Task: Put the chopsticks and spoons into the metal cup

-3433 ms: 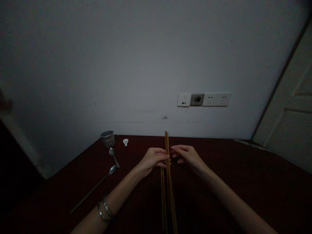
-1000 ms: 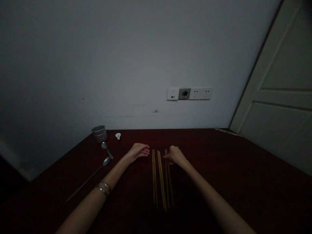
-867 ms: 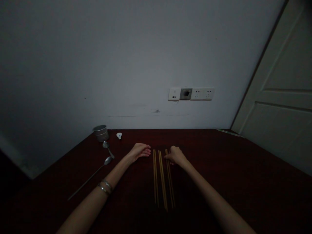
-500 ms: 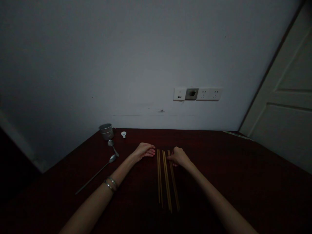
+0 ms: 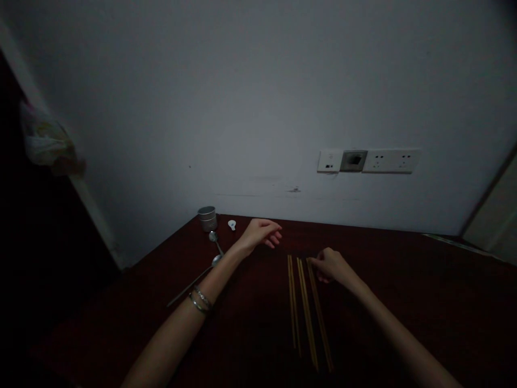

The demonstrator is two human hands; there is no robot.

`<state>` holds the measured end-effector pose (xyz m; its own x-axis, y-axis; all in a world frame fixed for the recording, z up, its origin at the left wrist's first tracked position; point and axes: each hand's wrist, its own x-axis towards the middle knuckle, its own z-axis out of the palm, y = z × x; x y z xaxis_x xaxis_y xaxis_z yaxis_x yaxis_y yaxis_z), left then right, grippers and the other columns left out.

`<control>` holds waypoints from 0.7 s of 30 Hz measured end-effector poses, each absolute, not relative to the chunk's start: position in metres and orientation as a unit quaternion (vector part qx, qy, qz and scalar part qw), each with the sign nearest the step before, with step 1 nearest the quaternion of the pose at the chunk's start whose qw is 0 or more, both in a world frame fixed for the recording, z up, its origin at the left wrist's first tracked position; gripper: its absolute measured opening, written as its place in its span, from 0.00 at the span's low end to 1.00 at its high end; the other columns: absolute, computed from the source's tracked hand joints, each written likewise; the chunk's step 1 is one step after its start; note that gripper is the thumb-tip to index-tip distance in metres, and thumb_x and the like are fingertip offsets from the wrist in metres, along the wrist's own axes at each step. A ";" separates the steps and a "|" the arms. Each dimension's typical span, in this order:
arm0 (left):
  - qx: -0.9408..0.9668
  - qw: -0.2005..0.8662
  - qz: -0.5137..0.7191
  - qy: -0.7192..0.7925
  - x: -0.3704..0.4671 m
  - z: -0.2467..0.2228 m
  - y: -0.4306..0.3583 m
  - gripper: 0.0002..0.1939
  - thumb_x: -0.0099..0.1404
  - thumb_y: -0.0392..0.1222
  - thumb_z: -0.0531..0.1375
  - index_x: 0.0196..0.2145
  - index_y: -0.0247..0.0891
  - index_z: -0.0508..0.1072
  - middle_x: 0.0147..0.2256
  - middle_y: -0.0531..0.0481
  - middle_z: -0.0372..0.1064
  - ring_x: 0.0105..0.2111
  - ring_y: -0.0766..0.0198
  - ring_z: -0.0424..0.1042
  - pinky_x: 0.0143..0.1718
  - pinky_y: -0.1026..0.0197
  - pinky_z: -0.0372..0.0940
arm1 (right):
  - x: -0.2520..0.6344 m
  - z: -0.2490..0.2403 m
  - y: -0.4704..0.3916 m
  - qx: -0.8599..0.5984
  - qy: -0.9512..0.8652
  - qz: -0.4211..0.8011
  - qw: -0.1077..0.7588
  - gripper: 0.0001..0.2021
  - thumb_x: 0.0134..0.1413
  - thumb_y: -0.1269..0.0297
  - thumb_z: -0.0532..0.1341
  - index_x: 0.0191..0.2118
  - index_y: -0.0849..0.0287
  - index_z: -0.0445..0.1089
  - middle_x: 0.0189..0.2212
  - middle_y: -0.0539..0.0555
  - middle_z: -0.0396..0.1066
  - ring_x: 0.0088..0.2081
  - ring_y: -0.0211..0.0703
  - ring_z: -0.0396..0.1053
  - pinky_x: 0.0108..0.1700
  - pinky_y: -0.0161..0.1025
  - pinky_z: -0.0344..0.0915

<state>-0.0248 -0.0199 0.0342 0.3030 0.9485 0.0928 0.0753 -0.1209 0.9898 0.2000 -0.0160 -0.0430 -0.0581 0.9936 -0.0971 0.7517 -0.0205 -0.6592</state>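
Note:
Three pairs of wooden chopsticks lie side by side on the dark red table: a left pair (image 5: 293, 302), a middle pair (image 5: 307, 312) and a right pair (image 5: 320, 315). At the far end of the right pair, my right hand (image 5: 331, 265) has its fingers curled, thumb and forefinger closed on the tips. My left hand (image 5: 262, 235) hovers beyond and to the left of the chopsticks, holding nothing, its fingers loosely apart. Two bracelets (image 5: 200, 299) circle the left wrist.
At the back left stands a grey metal cup (image 5: 207, 219), with a small white spoon-shaped piece (image 5: 231, 224) beside it. A short metal spoon (image 5: 214, 237) and a long-handled spoon (image 5: 189, 284) lie nearer. Wall sockets (image 5: 388, 161) sit above the table (image 5: 383, 334).
The view has turned left, shifting everything rightward. My left hand has moved up and away from the chopsticks. My right hand has slid to the far end of the right pair.

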 end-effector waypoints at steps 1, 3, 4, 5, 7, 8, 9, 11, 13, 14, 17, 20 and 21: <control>0.635 0.498 0.422 0.413 -0.032 0.043 -0.024 0.11 0.55 0.42 0.57 0.31 0.30 0.71 0.27 0.45 0.70 0.21 0.68 0.68 0.20 0.66 0.62 | 0.198 -0.040 -0.017 -0.653 -0.667 0.288 0.216 0.16 0.48 0.60 0.56 0.15 0.60 0.62 0.11 0.55 0.68 0.12 0.37 0.64 0.15 0.30 0.57; 0.662 0.459 0.412 0.426 -0.051 0.055 -0.029 0.11 0.55 0.43 0.58 0.31 0.31 0.71 0.27 0.45 0.70 0.21 0.69 0.67 0.19 0.67 0.61 | 0.193 -0.032 -0.019 -0.649 -0.669 0.285 0.223 0.14 0.48 0.61 0.56 0.16 0.60 0.62 0.11 0.54 0.67 0.12 0.36 0.63 0.15 0.30 0.57; 0.671 0.439 0.404 0.441 -0.063 0.058 -0.031 0.11 0.55 0.42 0.58 0.31 0.31 0.71 0.26 0.45 0.70 0.21 0.69 0.67 0.19 0.67 0.60 | 0.189 -0.028 -0.021 -0.644 -0.675 0.284 0.223 0.14 0.48 0.61 0.55 0.16 0.60 0.62 0.11 0.54 0.67 0.12 0.36 0.63 0.15 0.30 0.57; 0.676 0.418 0.395 0.460 -0.077 0.058 -0.033 0.10 0.54 0.42 0.58 0.30 0.31 0.71 0.26 0.45 0.70 0.21 0.69 0.67 0.19 0.67 0.60 | 0.185 -0.024 -0.023 -0.638 -0.681 0.283 0.221 0.14 0.49 0.61 0.55 0.17 0.60 0.62 0.12 0.53 0.67 0.12 0.36 0.63 0.15 0.30 0.57; 0.677 0.372 0.378 0.510 -0.106 0.055 -0.036 0.08 0.53 0.40 0.59 0.28 0.31 0.71 0.23 0.47 0.69 0.19 0.69 0.65 0.18 0.68 0.58 | 0.178 -0.018 -0.027 -0.625 -0.694 0.284 0.217 0.14 0.49 0.62 0.55 0.17 0.60 0.62 0.12 0.53 0.67 0.12 0.36 0.63 0.15 0.30 0.57; 0.676 0.349 0.366 0.537 -0.122 0.050 -0.038 0.07 0.52 0.39 0.59 0.27 0.32 0.71 0.22 0.48 0.69 0.18 0.70 0.65 0.17 0.69 0.57 | 0.174 -0.016 -0.029 -0.618 -0.699 0.287 0.217 0.14 0.49 0.62 0.54 0.17 0.60 0.62 0.12 0.53 0.67 0.11 0.35 0.63 0.15 0.30 0.57; 0.672 0.328 0.351 0.563 -0.138 0.045 -0.040 0.06 0.51 0.38 0.59 0.26 0.32 0.71 0.20 0.50 0.68 0.17 0.70 0.64 0.17 0.69 0.56 | 0.171 -0.014 -0.032 -0.611 -0.703 0.291 0.218 0.13 0.49 0.62 0.54 0.17 0.60 0.62 0.12 0.52 0.67 0.11 0.35 0.62 0.14 0.30 0.57; 0.665 0.297 0.314 0.609 -0.168 0.032 -0.046 0.03 0.49 0.36 0.59 0.24 0.33 0.71 0.16 0.52 0.65 0.15 0.71 0.62 0.16 0.70 0.54 | 0.167 -0.012 -0.036 -0.594 -0.712 0.303 0.222 0.13 0.49 0.61 0.55 0.18 0.60 0.63 0.12 0.52 0.66 0.11 0.34 0.62 0.14 0.29 0.56; 0.664 0.271 0.283 0.637 -0.195 0.017 -0.054 0.03 0.48 0.36 0.59 0.21 0.33 0.71 0.15 0.53 0.63 0.14 0.72 0.60 0.15 0.70 0.51 | 0.165 -0.012 -0.041 -0.576 -0.720 0.314 0.225 0.13 0.48 0.59 0.55 0.19 0.61 0.64 0.12 0.52 0.66 0.11 0.34 0.61 0.14 0.29 0.55; 0.663 0.260 0.260 0.652 -0.205 0.010 -0.058 0.04 0.47 0.37 0.59 0.20 0.33 0.71 0.14 0.54 0.62 0.14 0.72 0.59 0.15 0.70 0.51 | 0.165 -0.012 -0.044 -0.568 -0.724 0.319 0.227 0.13 0.48 0.59 0.55 0.19 0.61 0.64 0.12 0.52 0.66 0.11 0.34 0.61 0.14 0.29 0.55; 0.654 0.241 0.172 0.696 -0.224 -0.007 -0.069 0.08 0.48 0.41 0.59 0.23 0.34 0.73 0.15 0.54 0.61 0.14 0.71 0.59 0.15 0.69 0.51 | 0.165 -0.012 -0.049 -0.554 -0.730 0.327 0.229 0.14 0.49 0.58 0.55 0.20 0.61 0.64 0.12 0.51 0.66 0.11 0.33 0.61 0.14 0.28 0.55; 0.659 0.237 0.118 0.704 -0.227 -0.018 -0.075 0.12 0.49 0.46 0.58 0.26 0.34 0.74 0.17 0.53 0.63 0.17 0.69 0.61 0.16 0.68 0.53 | 0.166 -0.013 -0.051 -0.552 -0.732 0.328 0.228 0.14 0.49 0.58 0.54 0.20 0.62 0.64 0.12 0.51 0.66 0.11 0.32 0.60 0.14 0.28 0.55; 0.668 0.230 0.115 0.698 -0.226 -0.021 -0.075 0.13 0.49 0.47 0.58 0.26 0.34 0.74 0.18 0.53 0.63 0.18 0.68 0.61 0.17 0.68 0.53 | 0.166 -0.013 -0.051 -0.550 -0.732 0.329 0.229 0.14 0.48 0.58 0.54 0.20 0.62 0.64 0.12 0.51 0.66 0.12 0.32 0.61 0.14 0.28 0.55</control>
